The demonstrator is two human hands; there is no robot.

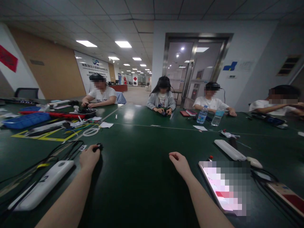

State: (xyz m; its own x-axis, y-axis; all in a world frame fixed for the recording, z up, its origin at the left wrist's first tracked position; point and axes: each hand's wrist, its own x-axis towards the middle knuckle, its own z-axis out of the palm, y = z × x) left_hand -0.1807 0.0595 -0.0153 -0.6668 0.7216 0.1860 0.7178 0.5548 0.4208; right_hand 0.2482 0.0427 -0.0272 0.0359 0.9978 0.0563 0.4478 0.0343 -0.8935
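On the left of the dark green table, my left hand (pixel 89 158) is closed around a small black object (pixel 99 147), mostly covered by the fingers; I cannot make out its kind. A small white tag marked 2 (pixel 82 148) and black cables (pixel 55 155) lie beside that hand. My right hand (pixel 180 164) rests on the table right of the middle, fingers curled in, with nothing visible in them. Closest to it are a phone with a lit, blurred screen (pixel 219 186) and a small red-topped item (pixel 211 157).
A long white device marked 2 (pixel 45 186) lies by my left forearm. Farther left are a blue tray (pixel 28 120) and a coiled white cable (pixel 91 132). At right are another white device (pixel 229 149), a second phone (pixel 287 198) and two water bottles (pixel 202 115). Several people sit opposite.
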